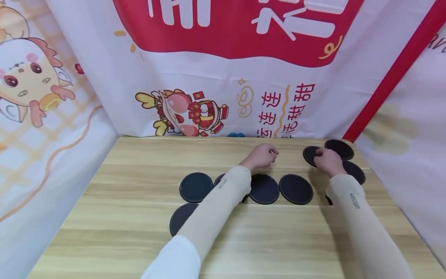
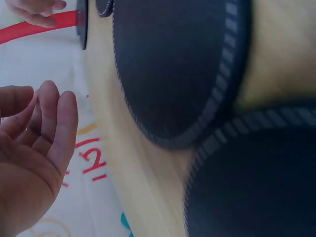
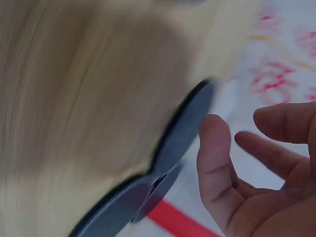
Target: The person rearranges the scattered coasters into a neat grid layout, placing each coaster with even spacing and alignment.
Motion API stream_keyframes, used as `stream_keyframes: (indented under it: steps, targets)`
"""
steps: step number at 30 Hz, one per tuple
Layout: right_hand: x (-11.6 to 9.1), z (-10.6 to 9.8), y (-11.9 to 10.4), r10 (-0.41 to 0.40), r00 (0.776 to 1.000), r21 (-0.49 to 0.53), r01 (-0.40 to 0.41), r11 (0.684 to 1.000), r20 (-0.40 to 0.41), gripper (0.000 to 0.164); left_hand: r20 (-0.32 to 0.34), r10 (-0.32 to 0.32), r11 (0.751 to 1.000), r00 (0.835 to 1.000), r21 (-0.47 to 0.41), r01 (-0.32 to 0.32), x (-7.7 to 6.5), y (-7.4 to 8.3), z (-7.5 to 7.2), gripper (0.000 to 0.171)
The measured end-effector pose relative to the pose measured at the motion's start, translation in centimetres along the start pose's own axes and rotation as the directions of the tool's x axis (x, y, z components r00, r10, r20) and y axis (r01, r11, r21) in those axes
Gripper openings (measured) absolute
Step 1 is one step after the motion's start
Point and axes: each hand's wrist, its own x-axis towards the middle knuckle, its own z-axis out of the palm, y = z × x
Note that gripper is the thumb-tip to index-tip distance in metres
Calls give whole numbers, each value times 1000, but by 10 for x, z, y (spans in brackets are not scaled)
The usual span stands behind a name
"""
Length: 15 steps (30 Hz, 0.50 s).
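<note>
My left hand (image 1: 262,155) hovers past a row of round black coasters, its fingers loosely curled and holding nothing. Nearest to it lie a coaster (image 1: 263,190) and another coaster (image 1: 296,189) to its right, edge to edge. In the left wrist view, the thumb and fingers (image 2: 67,123) show bare. At the back right, my right hand (image 1: 328,161) overlaps a smaller-looking coaster (image 1: 309,154) in the head view. The right wrist view shows thumb and fingers (image 3: 215,153) apart with nothing between them, and a coaster (image 3: 182,128) just beyond the fingertips.
Two more coasters, the far coaster (image 1: 339,149) and the near coaster (image 1: 354,173), lie by the right hand. On the left, one coaster (image 1: 196,187) lies uncovered; another coaster (image 1: 182,217) is partly under the left sleeve. A printed cloth (image 1: 209,66) hangs behind the wooden table (image 1: 115,217).
</note>
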Motion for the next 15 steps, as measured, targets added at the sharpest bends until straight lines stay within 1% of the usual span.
stream_keyframes:
  steps: [2, 4, 7, 9, 11, 13, 15]
  targets:
    - [7, 1, 13, -18, 1000, -116, 17, 993, -10, 49, 17, -10, 1000, 1000, -17, 10, 8, 2, 6, 29]
    - [10, 4, 20, -20, 1000, -162, 21, 987, 3, 49, 37, -22, 999, 999, -38, 23, 15, 6, 10, 29]
    - [13, 11, 22, -9, 999, -211, 16, 977, 33, 48, 48, -31, 996, 998, -76, 35, 25, 9, 15, 28]
    - [14, 17, 18, -19, 999, -222, 29, 975, 49, 48, 47, -31, 996, 998, -77, 35, 30, 10, 18, 28]
    - [16, 23, 11, -62, 996, -223, 74, 972, 59, 48, 54, -27, 998, 998, -50, 29, 33, 9, 22, 30]
    - [20, 28, 3, -128, 990, -183, 137, 973, 64, 44, 64, -44, 999, 997, 3, 43, 36, 7, 26, 35]
    - [24, 31, -2, -172, 984, -118, 176, 977, 40, 40, 65, -71, 996, 995, 60, 67, 37, 6, 30, 42]
